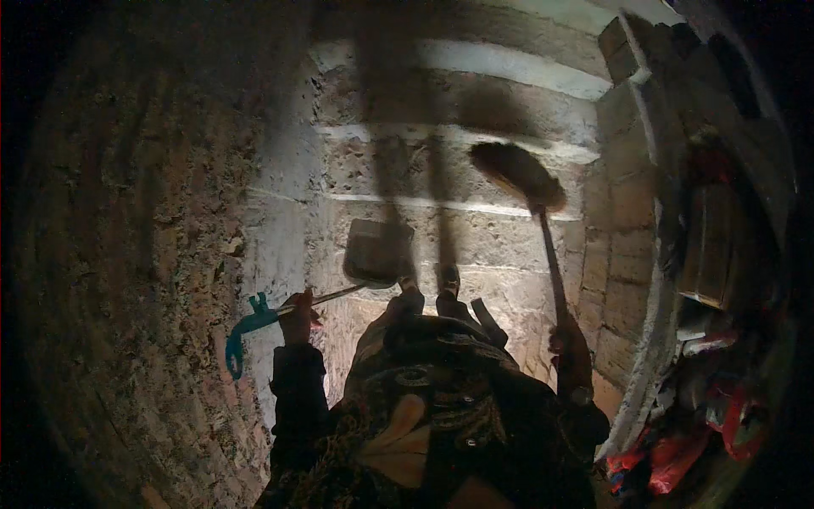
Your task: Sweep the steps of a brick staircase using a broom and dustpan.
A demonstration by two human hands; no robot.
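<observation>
My left hand [297, 317] is closed around the pale shaft of a long-handled dustpan. The dark pan [373, 251] hangs by my feet, and a teal hooked piece [251, 324] sits at the handle's other end. On the right, my right hand [571, 343] grips the thin stick of a broom [549, 246]. Its dark bristle head [515, 176] is held out ahead, over the stairs, and I cannot tell whether it touches them. The two tools are apart from each other.
Rough stone stairs [475, 102] with pale edges lie ahead under my feet [448, 278]. A coarse earthen wall [161, 254] stands on the left, a low block wall [623, 246] on the right. Beyond it lie red items [678, 454] in shadow.
</observation>
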